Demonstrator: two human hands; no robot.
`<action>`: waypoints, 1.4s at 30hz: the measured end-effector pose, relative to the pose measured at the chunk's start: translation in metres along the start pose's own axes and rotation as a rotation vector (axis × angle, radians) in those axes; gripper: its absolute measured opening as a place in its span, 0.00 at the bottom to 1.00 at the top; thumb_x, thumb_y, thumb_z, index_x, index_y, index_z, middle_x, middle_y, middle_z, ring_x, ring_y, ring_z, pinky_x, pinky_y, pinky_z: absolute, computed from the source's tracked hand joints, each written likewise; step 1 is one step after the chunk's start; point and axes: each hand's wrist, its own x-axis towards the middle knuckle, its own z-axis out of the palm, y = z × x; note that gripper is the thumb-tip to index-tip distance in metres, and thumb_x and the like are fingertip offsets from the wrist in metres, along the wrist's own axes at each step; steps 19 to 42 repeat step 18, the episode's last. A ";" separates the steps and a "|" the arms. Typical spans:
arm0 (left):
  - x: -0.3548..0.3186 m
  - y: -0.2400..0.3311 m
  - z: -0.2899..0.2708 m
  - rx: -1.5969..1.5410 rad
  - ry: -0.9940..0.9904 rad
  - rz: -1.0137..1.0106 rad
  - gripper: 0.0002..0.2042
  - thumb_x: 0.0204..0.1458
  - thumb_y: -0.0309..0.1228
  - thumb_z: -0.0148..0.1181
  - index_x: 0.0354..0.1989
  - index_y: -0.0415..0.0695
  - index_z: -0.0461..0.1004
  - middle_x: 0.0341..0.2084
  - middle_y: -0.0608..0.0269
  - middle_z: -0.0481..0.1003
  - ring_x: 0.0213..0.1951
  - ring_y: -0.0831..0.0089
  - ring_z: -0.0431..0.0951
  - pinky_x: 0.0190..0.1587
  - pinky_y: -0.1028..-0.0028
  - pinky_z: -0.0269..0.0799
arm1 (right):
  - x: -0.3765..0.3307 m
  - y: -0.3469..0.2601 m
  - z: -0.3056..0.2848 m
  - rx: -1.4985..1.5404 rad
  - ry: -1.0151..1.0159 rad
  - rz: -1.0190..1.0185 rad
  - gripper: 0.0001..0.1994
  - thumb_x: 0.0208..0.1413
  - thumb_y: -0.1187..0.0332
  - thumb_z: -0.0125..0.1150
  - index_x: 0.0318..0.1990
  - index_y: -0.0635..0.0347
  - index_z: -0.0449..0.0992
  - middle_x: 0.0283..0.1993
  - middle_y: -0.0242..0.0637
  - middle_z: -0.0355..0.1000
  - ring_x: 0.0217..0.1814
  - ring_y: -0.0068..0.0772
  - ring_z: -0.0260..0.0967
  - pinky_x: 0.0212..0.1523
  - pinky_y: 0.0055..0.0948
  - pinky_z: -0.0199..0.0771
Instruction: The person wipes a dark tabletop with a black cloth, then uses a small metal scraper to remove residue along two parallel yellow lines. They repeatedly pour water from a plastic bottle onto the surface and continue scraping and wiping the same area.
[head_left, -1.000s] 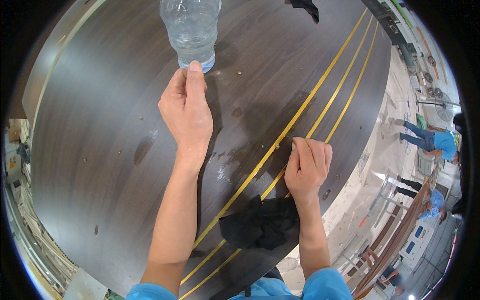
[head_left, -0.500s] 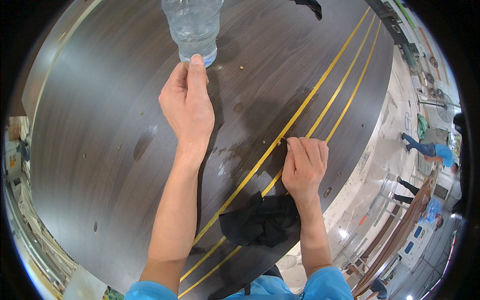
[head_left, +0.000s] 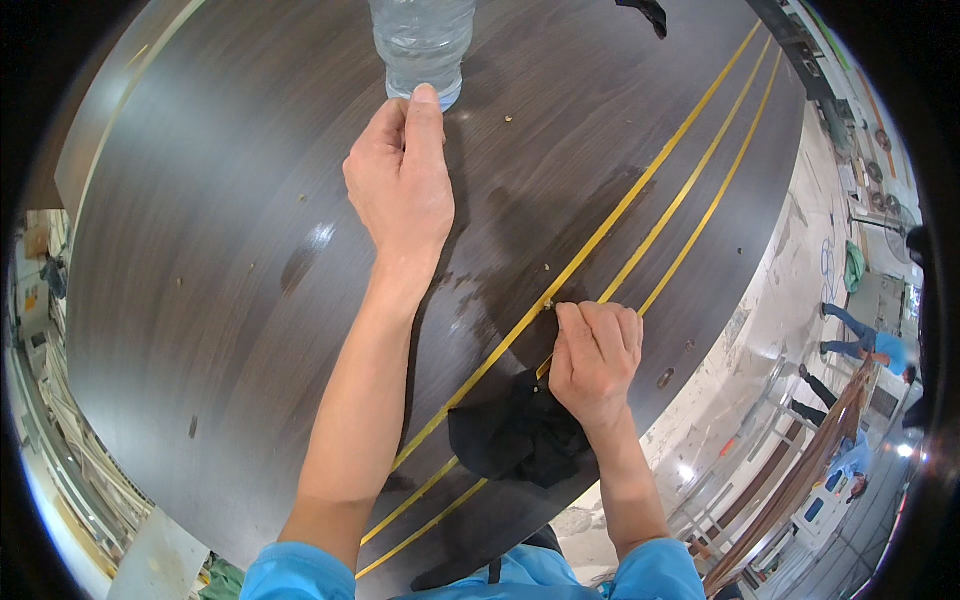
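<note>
My left hand (head_left: 402,185) reaches far across a dark wood-grain tabletop (head_left: 200,270), fingers together, its fingertips touching the base of a clear plastic water bottle (head_left: 422,45) standing at the top edge of view. My right hand (head_left: 595,355) rests near the table's front edge, fingers curled down onto a yellow inlaid stripe (head_left: 610,225), pinching at a small speck on it. A crumpled black cloth (head_left: 510,435) lies under and beside my right wrist. Wet smears darken the wood between the hands.
Two more yellow stripes (head_left: 700,200) run diagonally across the table. A black object (head_left: 645,12) lies at the far edge. Beyond the right edge, people in blue (head_left: 865,340) stand on a pale floor among metal racks and wooden boards.
My left hand stays at the bottle's base, which sits slightly higher in view. My right hand has slid a little along the yellow stripe, fingers curling tighter.
</note>
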 end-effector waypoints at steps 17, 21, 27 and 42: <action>0.001 0.004 -0.004 0.075 0.012 0.009 0.28 0.72 0.51 0.60 0.25 0.40 0.74 0.16 0.68 0.68 0.24 0.74 0.66 0.32 0.64 0.64 | -0.016 -0.030 -0.002 -0.001 -0.053 -0.003 0.14 0.51 0.81 0.70 0.46 0.64 0.87 0.44 0.41 0.79 0.46 0.46 0.76 0.49 0.42 0.73; -0.001 0.005 -0.005 0.073 0.011 -0.004 0.28 0.72 0.51 0.60 0.25 0.40 0.74 0.16 0.68 0.68 0.24 0.74 0.66 0.32 0.64 0.64 | -0.020 -0.034 -0.001 0.006 -0.049 -0.006 0.14 0.51 0.80 0.71 0.47 0.64 0.87 0.45 0.41 0.80 0.47 0.46 0.76 0.49 0.43 0.73; -0.001 0.005 -0.005 0.073 0.011 -0.004 0.28 0.72 0.51 0.60 0.25 0.40 0.74 0.16 0.68 0.68 0.24 0.74 0.66 0.32 0.64 0.64 | -0.020 -0.034 -0.001 0.006 -0.049 -0.006 0.14 0.51 0.80 0.71 0.47 0.64 0.87 0.45 0.41 0.80 0.47 0.46 0.76 0.49 0.43 0.73; -0.001 0.005 -0.005 0.073 0.011 -0.004 0.28 0.72 0.51 0.60 0.25 0.40 0.74 0.16 0.68 0.68 0.24 0.74 0.66 0.32 0.64 0.64 | -0.020 -0.034 -0.001 0.006 -0.049 -0.006 0.14 0.51 0.80 0.71 0.47 0.64 0.87 0.45 0.41 0.80 0.47 0.46 0.76 0.49 0.43 0.73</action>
